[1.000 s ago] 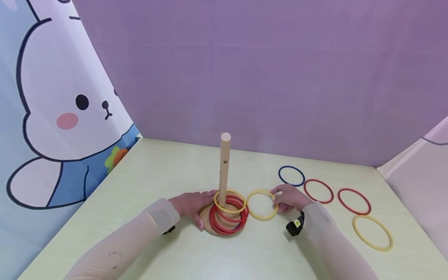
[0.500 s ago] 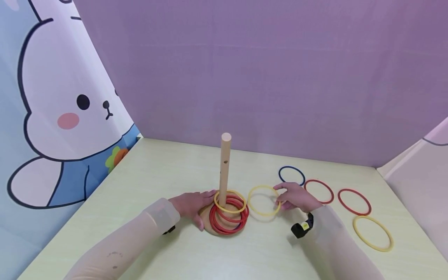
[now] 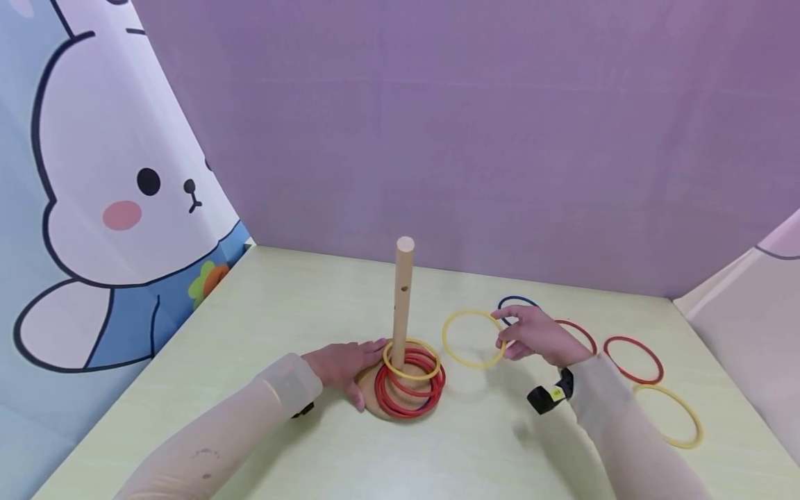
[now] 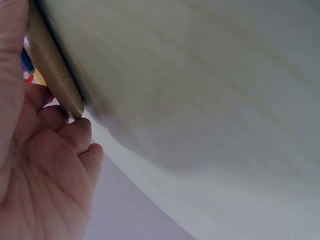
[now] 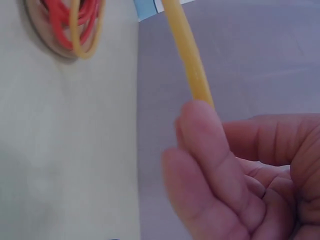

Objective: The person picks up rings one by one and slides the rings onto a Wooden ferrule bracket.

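Note:
My left hand (image 3: 340,368) rests against the left edge of a round wooden base (image 3: 367,392), fingers along its far side and thumb near its front. In the left wrist view the fingertips meet the rim of that base (image 4: 52,65). A wooden peg (image 3: 403,298) stands upright from it. Several red rings (image 3: 400,415) lie around the peg's foot, with a yellow ring (image 3: 409,378) on top. To the right of the peg, my right hand (image 3: 537,337) pinches another yellow ring (image 3: 471,312) by its right side, above the table. The right wrist view shows this ring (image 5: 190,55) between thumb and fingers.
On the right side of the pale table (image 3: 300,298) lie a blue ring (image 3: 516,298), partly behind my right hand, two red rings, the farther right one (image 3: 646,347) fully visible, and a yellow ring (image 3: 690,417) partly covered by my sleeve. A purple cloth (image 3: 462,139) hangs behind.
My right hand has lifted the yellow ring off the table and moved it slightly right and away from me. The left hand, the base and the peg hold nearly still.

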`<state>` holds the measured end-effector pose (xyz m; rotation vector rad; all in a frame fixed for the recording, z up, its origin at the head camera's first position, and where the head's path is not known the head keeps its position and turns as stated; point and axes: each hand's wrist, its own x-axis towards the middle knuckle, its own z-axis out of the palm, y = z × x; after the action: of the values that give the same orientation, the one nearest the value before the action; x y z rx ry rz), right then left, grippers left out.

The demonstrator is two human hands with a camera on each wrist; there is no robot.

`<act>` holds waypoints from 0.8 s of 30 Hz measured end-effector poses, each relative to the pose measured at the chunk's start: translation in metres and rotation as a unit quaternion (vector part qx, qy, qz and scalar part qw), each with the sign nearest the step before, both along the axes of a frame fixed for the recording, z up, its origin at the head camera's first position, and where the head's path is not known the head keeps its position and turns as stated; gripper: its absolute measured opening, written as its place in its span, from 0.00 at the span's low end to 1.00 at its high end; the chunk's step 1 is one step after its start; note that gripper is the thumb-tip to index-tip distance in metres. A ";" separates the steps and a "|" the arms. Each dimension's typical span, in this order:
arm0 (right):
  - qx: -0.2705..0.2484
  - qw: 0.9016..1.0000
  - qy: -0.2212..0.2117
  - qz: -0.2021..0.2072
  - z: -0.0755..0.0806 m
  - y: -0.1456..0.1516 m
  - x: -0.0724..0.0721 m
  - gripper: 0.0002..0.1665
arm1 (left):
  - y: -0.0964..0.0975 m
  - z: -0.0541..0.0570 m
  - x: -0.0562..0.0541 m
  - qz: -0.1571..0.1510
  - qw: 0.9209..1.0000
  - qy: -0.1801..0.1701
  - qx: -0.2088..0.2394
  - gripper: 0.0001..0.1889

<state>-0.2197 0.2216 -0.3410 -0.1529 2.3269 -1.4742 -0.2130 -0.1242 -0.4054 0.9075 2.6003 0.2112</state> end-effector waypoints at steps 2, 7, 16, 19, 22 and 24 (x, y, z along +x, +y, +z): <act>0.002 1.000 0.000 0.004 0.007 -0.001 0.001 0.31 | 0.000 0.000 0.000 0.000 1.000 -0.001 0.001 0.57; 0.006 1.000 0.004 0.006 0.024 -0.001 0.005 0.31 | -0.001 0.000 0.001 -0.002 1.000 -0.003 0.007 0.56; 0.014 0.999 0.030 0.003 0.047 0.001 0.008 0.32 | -0.002 0.001 0.000 -0.003 1.000 -0.008 0.008 0.56; 0.016 0.999 0.038 0.000 0.055 0.001 0.010 0.32 | -0.002 0.001 0.000 -0.003 1.000 -0.009 0.009 0.56; 0.016 0.999 0.043 -0.001 0.064 0.001 0.012 0.32 | -0.002 0.002 0.001 -0.006 1.000 -0.009 0.012 0.56; 0.014 0.999 0.049 0.001 0.069 0.000 0.012 0.32 | -0.002 0.002 0.001 -0.008 1.000 -0.009 0.013 0.56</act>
<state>-0.2074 0.2214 -0.2720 -0.2252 2.4223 -1.4619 -0.2121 -0.1262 -0.4030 0.9313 2.5791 0.2469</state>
